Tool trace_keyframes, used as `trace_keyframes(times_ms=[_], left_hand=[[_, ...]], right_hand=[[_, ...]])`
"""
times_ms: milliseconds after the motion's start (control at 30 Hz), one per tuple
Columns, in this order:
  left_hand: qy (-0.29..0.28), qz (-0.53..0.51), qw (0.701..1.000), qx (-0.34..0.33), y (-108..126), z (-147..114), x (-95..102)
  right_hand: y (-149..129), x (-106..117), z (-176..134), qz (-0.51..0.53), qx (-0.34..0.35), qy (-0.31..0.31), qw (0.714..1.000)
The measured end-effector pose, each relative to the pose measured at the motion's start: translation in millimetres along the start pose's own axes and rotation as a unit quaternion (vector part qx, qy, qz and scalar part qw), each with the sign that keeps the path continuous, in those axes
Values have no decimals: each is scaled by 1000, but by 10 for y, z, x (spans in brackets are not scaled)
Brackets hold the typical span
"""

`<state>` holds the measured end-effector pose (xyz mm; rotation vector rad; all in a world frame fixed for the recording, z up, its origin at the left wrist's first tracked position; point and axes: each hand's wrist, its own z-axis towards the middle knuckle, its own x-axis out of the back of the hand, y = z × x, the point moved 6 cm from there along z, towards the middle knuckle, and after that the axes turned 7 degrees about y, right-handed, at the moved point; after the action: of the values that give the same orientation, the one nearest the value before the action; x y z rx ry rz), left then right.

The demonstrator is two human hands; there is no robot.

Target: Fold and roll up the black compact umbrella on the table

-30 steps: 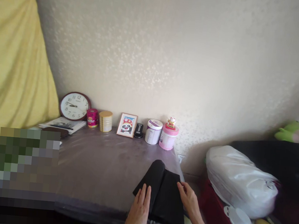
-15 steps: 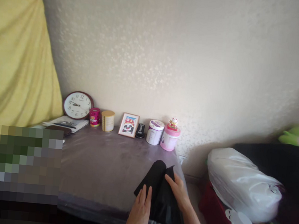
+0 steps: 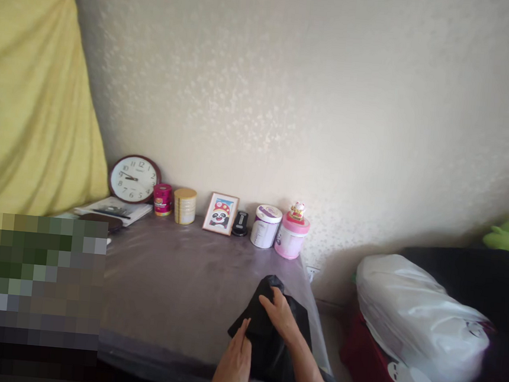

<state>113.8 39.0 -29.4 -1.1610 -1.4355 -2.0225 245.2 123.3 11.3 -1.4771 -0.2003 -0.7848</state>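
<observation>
1 black, folded sheet point(image 3: 266, 358) lies at the near right corner of the worktop point(image 3: 160, 301), partly hidden by my right forearm point(image 3: 306, 365). My left hand point(image 3: 235, 356) lies open against it, fingers straight, thumb hard to make out; whether my right hand point(image 3: 278, 315) pinches it, I can't tell. Since 0.5 s ago, that hand has moved leftward.

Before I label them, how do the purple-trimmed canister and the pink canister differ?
The purple-trimmed canister stands nearer the picture frame, the pink canister nearer the right edge of the table. The pink canister bears a figurine; the purple-trimmed canister's lid shows uncovered. Both stand upright.
</observation>
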Motion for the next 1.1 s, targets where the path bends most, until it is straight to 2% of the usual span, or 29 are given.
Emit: trace_keyframes(times_ms=[167,233,300,333,400,500,600,667,833,933,1100], left_hand=[[3,-6,1000,-20,-203,-75,-44],[56,12,998,-28,-281,-106,-19],[143,40,988,-42,-282,-134,72],[177,55,981,-56,-245,-143,118],[205,76,971,-100,-115,-131,170],[189,95,962,-170,85,-59,154],[162,104,963,-189,156,8,97],[143,103,969,-176,147,21,76],[118,80,985,-96,60,-1,113],[88,66,990,-86,34,34,70],[8,58,997,-52,-41,124,-125]], right_hand=[[-64,-148,-98,67,-39,-134,988],[-99,-170,-131,78,-35,-162,983],[-118,-182,-148,72,-27,-173,982],[-128,-186,-153,65,-19,-175,982],[-162,-199,-165,47,14,-177,983],[-219,-203,-197,17,80,-165,983],[-221,-192,-238,12,107,-158,982],[-205,-179,-261,19,110,-162,981],[-225,-151,-271,2,127,-156,980],[-273,-159,-274,-15,147,-156,977],[-368,-108,-355,-83,248,-118,958]])
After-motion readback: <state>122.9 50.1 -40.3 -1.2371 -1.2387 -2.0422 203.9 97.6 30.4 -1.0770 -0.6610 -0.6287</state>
